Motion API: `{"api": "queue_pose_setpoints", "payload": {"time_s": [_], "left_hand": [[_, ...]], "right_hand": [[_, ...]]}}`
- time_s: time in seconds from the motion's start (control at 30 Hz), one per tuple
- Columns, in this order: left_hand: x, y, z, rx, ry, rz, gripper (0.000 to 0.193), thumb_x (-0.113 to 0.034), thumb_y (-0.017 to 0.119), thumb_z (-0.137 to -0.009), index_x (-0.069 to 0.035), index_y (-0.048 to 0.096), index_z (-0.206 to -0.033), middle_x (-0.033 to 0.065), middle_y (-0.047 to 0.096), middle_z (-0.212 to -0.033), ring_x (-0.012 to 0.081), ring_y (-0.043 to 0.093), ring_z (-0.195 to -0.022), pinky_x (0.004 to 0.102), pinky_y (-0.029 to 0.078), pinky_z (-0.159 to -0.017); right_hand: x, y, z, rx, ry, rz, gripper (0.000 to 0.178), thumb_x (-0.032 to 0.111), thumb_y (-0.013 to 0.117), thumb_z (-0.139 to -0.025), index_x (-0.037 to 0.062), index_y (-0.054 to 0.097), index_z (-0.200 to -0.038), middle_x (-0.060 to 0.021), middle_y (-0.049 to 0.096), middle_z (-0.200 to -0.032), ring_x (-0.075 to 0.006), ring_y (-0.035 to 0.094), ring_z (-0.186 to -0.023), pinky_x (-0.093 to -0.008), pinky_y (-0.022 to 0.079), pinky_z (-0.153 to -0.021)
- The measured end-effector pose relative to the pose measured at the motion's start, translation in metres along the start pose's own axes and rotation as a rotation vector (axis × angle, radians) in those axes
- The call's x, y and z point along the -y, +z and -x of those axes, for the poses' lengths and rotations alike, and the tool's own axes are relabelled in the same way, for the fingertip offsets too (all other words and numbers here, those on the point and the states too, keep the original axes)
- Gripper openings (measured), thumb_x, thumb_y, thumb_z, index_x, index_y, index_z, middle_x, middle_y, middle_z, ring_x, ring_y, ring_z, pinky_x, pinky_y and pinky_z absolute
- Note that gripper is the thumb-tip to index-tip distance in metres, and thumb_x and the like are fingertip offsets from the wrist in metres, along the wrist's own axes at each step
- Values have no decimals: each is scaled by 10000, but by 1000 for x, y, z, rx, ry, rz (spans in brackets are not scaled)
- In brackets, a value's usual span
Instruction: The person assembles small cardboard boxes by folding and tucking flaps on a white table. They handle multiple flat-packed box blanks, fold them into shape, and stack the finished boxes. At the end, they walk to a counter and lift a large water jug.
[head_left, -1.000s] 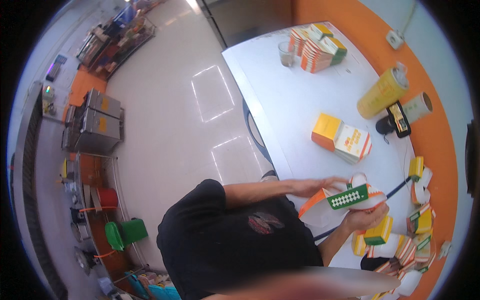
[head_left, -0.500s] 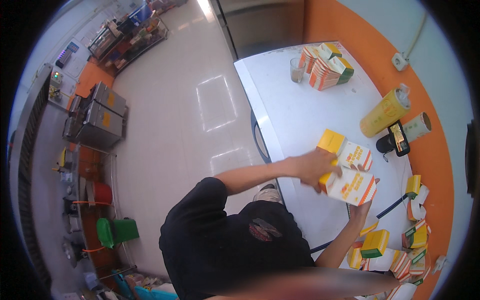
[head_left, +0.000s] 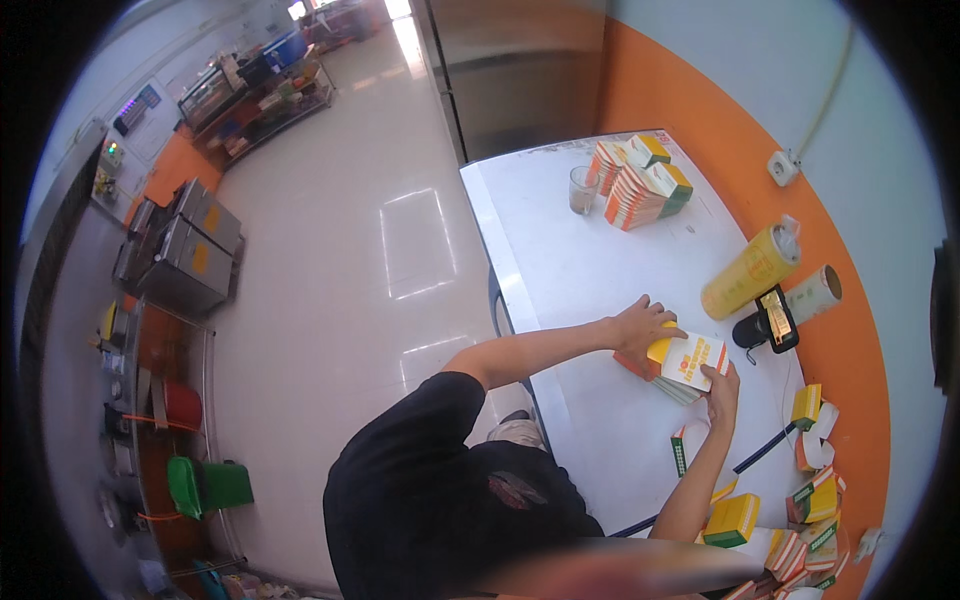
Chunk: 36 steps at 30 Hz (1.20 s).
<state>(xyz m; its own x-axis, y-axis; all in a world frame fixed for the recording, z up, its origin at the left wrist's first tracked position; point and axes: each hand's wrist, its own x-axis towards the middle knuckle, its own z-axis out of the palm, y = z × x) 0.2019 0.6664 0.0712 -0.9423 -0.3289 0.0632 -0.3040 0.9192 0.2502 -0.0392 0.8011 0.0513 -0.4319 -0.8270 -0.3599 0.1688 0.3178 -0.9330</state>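
Note:
Both my hands are at a stack of folded paper food boxes (head_left: 690, 362) on the table, white on top with a yellow end and orange print. Fingers of my left hand (head_left: 643, 328) press along the yellow end. My right hand (head_left: 722, 393) grips the near right edge, its thumb on the top face and its other fingers partly hidden. Layered orange and green edges show beneath the top box. Nearest to my right forearm is a loose white and green box (head_left: 688, 445).
More boxes are piled (head_left: 732, 520) at the near right. Toward the far end stand a glass (head_left: 583, 190) and stacked striped boxes (head_left: 640, 195). A yellow cylinder (head_left: 750, 272), a camera (head_left: 768, 322) and a paper cup (head_left: 815, 290) line the wall side of the white table (head_left: 560, 270).
The box in my hands has turned and now lies over layered boxes. The separate box behind it no longer shows apart. My right hand has moved onto the near right edge; the view has shifted.

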Motion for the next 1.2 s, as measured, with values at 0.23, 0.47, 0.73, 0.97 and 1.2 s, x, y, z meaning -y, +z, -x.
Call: {"api": "queue_pose_setpoints", "payload": {"time_s": [0.23,0.47,0.73,0.97,1.2], "left_hand": [[16,-4,-9,121,-96,104,1144,-634,875,-608,-248,374,-1561,157,495,-1427,388,525,-1274,583,392,-1075],[8,9,-26,143,-132,237,1120,-516,904,-604,-274,368,-1556,164,444,-1451,393,488,-1309,587,486,-1008],[-2,8,-85,412,-40,59,1083,-769,809,-601,-261,495,-1504,180,523,-1451,385,543,-1319,529,469,-1067],[-26,25,-96,441,-54,47,1003,-713,825,-641,-173,546,-1438,194,556,-1378,388,576,-1270,489,484,-1053],[-20,44,-83,191,148,105,870,-619,843,-697,-121,598,-1367,217,605,-1325,389,633,-1177,498,530,-973]], "right_hand": [[-22,6,0,-115,-34,-120,526,32,676,-883,-44,511,-1377,-172,655,-1249,-270,675,-1114,-404,583,-912],[-49,3,-35,-403,-146,280,717,190,751,-853,-86,451,-1443,-226,600,-1356,-336,614,-1215,-389,473,-1053],[-59,-2,-21,-679,-157,576,931,455,782,-828,-8,380,-1529,-282,426,-1519,-417,430,-1403,-462,366,-1172],[-59,9,-1,-702,10,1000,813,528,713,-881,142,427,-1536,-223,437,-1515,-435,431,-1370,-572,398,-1101],[-135,12,-16,-870,-208,923,716,609,595,-903,223,501,-1498,-202,473,-1507,-461,367,-1418,-726,192,-1144]]}}
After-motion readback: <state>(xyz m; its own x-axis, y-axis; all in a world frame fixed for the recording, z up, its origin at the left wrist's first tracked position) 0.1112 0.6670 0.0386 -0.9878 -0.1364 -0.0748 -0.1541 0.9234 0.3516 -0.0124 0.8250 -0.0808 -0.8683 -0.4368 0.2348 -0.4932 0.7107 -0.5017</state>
